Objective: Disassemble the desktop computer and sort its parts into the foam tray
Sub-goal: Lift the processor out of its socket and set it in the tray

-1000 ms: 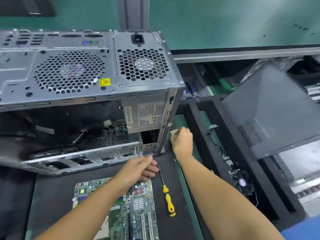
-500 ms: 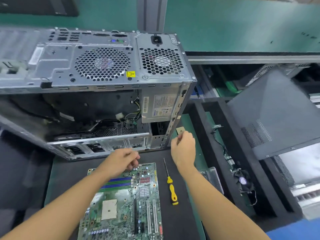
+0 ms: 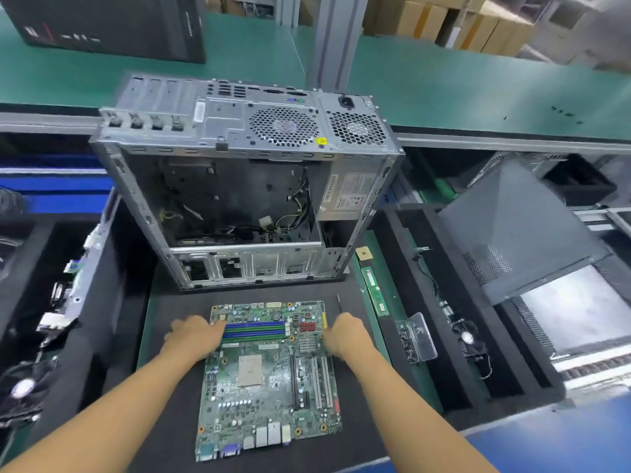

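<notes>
Open computer case (image 3: 246, 186) blocks mat's far edge. Motherboard (image 3: 269, 380) fills mat centre, left hand (image 3: 193, 337) and right hand (image 3: 345, 334) on its sides. Bare mat (image 3: 170, 404) strips free beside board. Memory stick (image 3: 375, 291) lies along right edge.

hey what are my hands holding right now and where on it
Both hands are on the motherboard: left hand at its left edge beside the memory slots, right hand at its right edge. Whether they grip or just rest cannot be told.

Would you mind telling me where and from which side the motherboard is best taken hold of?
Probably by its bare left and right edges, one hand per side: the motherboard lies flat, its top crowded with slots and chips. The left hand and right hand already sit at its far corners.
</notes>
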